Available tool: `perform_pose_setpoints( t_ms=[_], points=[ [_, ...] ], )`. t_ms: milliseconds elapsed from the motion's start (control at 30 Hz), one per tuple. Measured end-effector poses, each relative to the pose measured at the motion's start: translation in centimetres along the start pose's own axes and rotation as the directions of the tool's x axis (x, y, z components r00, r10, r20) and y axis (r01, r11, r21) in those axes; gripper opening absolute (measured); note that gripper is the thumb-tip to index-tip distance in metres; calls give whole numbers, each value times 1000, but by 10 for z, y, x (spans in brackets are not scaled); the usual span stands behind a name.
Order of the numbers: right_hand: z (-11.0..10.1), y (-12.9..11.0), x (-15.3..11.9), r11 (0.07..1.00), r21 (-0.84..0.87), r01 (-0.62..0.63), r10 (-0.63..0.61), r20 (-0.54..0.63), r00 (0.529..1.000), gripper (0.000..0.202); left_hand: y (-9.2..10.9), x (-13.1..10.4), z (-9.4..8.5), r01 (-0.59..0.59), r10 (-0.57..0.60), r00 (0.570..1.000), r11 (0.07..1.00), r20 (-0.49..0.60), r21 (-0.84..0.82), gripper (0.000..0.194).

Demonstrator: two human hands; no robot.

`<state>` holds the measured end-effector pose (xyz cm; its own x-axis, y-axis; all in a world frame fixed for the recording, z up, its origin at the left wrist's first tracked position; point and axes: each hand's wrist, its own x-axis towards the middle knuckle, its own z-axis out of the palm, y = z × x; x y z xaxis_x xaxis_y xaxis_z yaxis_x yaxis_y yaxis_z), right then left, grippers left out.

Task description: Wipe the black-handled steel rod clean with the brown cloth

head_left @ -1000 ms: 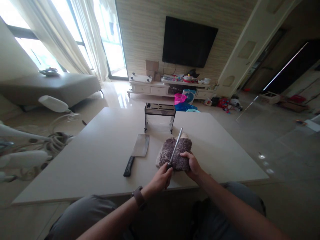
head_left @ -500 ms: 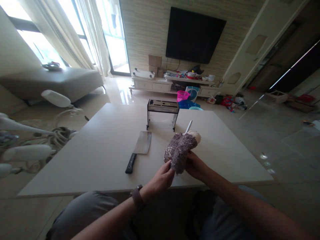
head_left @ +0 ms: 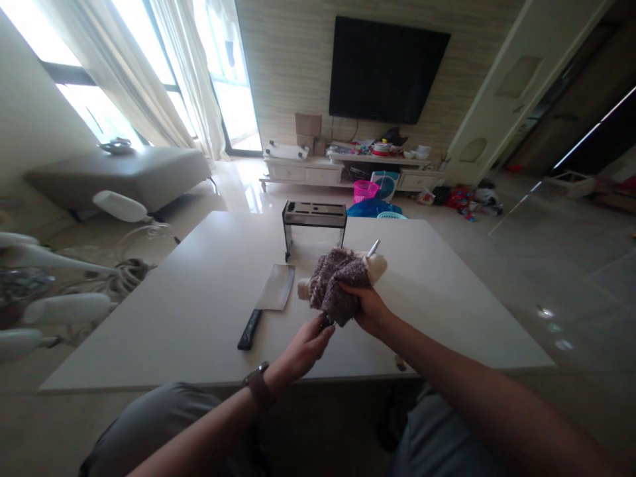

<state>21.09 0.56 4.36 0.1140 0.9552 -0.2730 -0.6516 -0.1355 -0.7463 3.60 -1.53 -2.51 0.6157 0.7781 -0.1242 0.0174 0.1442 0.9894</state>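
Right hand [head_left: 368, 309] clasps cloth [head_left: 340, 281] around the rod [head_left: 373, 248] — left hand [head_left: 309, 342], seemingly, its handle [head_left: 326, 322].

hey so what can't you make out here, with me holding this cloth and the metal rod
- Head view: the middle of the metal rod, hidden by the cloth.
- Head view: most of the dark handle, covered by the left hand.
- Head view: some fingers of the right hand, behind the cloth.
- Head view: the clutter on the white cabinet, too small and blurred.
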Motion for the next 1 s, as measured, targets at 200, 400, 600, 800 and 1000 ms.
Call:
perform_pose_setpoints(
  t_ms=[200,400,600,800,1000],
  points=[
    [6,-54,15,988,120,102,-101,-11,995,23,21,-1,-7,8,-8,1000,1000,-4,-12,40],
    [5,-48,0,990,132,43,-54,84,995,19,41,-13,5,39,-39,998,999,-45,-11,42],
    [9,-39,-18,992,118,-54,35,158,987,17,87,-5,20,-8,17,999,984,-51,177,29],
    [0,-30,-7,995,93,37,-47,116,992,32,101,12,4,-76,69,997,917,33,391,21],
    [-5,-51,23,987,106,123,-128,44,991,31,88,29,-18,-53,50,999,808,21,587,39]
  ],
)
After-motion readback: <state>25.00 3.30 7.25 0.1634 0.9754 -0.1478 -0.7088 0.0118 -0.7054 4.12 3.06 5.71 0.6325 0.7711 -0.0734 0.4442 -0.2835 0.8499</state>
